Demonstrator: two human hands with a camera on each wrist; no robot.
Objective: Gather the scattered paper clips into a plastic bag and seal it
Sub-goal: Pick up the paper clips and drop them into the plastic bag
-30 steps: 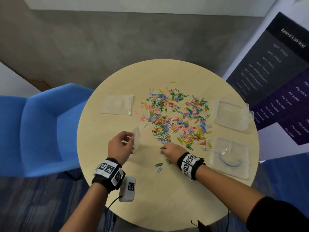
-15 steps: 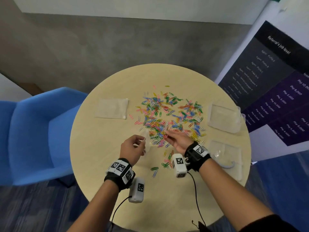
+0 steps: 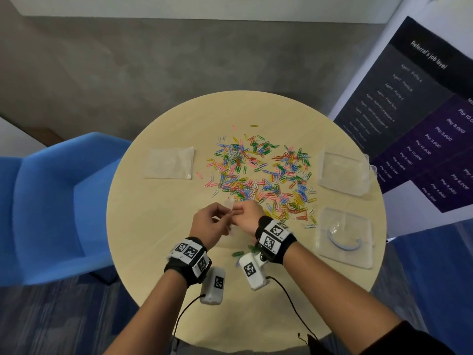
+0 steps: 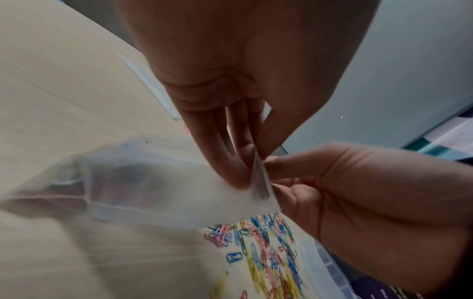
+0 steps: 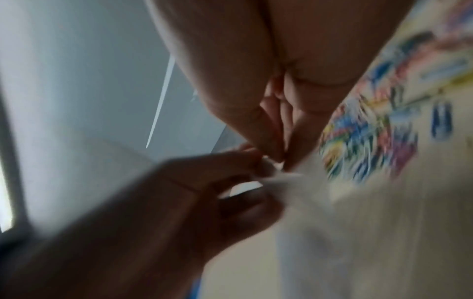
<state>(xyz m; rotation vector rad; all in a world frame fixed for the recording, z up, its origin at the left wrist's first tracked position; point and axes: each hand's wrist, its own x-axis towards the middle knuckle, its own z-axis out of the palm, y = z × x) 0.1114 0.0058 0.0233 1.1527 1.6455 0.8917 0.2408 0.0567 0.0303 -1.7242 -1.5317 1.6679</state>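
A heap of coloured paper clips point(image 3: 261, 172) lies spread over the middle of the round table point(image 3: 153, 226). Just in front of the heap, both hands meet at a small clear plastic bag point(image 3: 230, 204) held above the table. My left hand point(image 3: 225, 213) pinches the bag's top edge point(image 4: 258, 178) between thumb and fingers. My right hand point(image 3: 239, 210) has its thumb and forefinger closed on that same edge from the other side. I cannot see any clip in its fingers. Blurred colour shows through the bag point(image 4: 143, 186). The right wrist view is blurred.
A flat clear bag point(image 3: 170, 162) lies on the left of the table. Two more clear bags point(image 3: 343, 172) point(image 3: 345, 239) lie on the right, the nearer with a blue band inside. A few loose clips point(image 3: 238, 253) sit under my right wrist. A blue chair point(image 3: 56, 201) stands left.
My right hand has left the clips at the table's front, risen and moved left to the bag's edge. My left hand has brought the bag to the right to meet it.
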